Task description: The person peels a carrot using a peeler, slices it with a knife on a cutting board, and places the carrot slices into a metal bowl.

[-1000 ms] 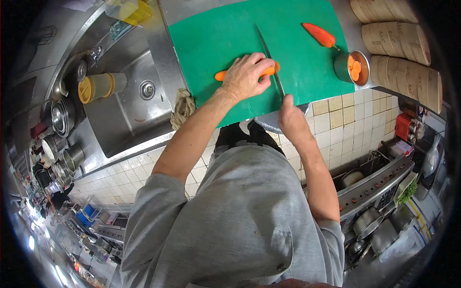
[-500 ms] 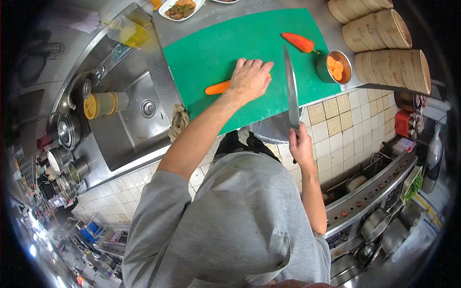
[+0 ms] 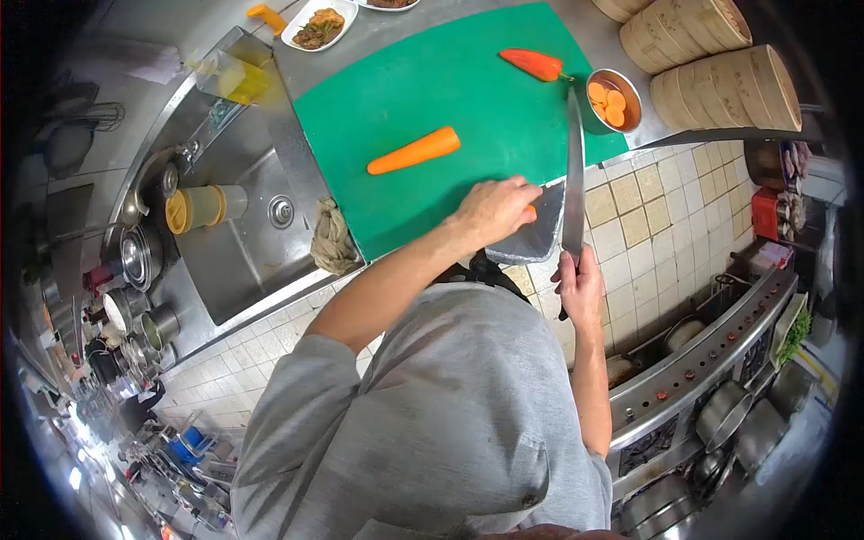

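My left hand (image 3: 497,211) is closed on a small orange carrot piece (image 3: 530,212), over the front edge of the green cutting board (image 3: 360,103) and beside a lined bin (image 3: 533,241) below it. In my right hand (image 3: 579,283) is the handle of a long knife (image 3: 574,180), its blade pointing away from me, off the board's right front corner. A carrot (image 3: 414,150) with a cut end lies on the board. Near the back right lies a red pepper (image 3: 533,64). A metal pot (image 3: 633,101) of carrot slices stands at the right edge.
Left of the board are a cloth (image 3: 334,239) and a steel sink (image 3: 243,261) holding a yellow-lidded container (image 3: 193,209). Bamboo steamers (image 3: 724,90) stand at the right. A white dish of food (image 3: 319,25) is at the back. A stove (image 3: 693,360) is at the lower right.
My left hand has left the carrot and moved toward me to the board's front edge with a small piece. The knife has come away from the carrot to the right, and the view has shifted.
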{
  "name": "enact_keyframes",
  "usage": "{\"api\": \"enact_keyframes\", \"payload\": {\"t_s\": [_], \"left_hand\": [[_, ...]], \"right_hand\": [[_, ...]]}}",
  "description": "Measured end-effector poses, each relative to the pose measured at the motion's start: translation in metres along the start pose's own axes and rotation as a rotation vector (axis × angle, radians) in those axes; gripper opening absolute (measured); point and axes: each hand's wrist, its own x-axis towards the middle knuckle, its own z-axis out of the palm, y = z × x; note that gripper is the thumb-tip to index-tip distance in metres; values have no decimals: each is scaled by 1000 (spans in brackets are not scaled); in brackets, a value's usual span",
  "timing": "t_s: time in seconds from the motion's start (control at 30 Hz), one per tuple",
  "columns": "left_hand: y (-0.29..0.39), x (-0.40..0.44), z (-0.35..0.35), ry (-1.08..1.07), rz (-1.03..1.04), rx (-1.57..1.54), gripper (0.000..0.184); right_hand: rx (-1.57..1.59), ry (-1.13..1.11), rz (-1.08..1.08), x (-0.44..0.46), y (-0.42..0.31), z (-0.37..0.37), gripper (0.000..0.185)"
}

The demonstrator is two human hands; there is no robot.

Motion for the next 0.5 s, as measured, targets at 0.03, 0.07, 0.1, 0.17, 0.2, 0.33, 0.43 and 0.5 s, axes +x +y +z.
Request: {"api": "enact_keyframes", "payload": {"t_s": [0.03,0.07,0.1,0.17,0.2,0.33,0.43,0.5], "left_hand": [[-5,-8,-27,139,7,60,24],[-23,-11,-35,297,56,24,24],[-37,-12,-51,377,64,22,24],[-74,-6,-77,475,19,61,28],[-86,-9,-83,480,12,60,28],[-116,-15,-82,366,-115,66,40],[-122,-11,-71,334,-109,-84,40],[-120,-9,-68,296,-20,-103,40]], "right_hand": [[-60,-60,-1,5,-1,5,19],[-57,-68,-1,10,1,9,19],[-131,-118,-16,16,5,12,18],[-196,-190,-52,35,-5,23,19],[-200,-197,-54,40,-6,30,19],[-354,-261,-174,57,-12,51,17],[-383,-302,-158,67,-4,63,16],[-405,-304,-173,69,-5,64,15]]}}
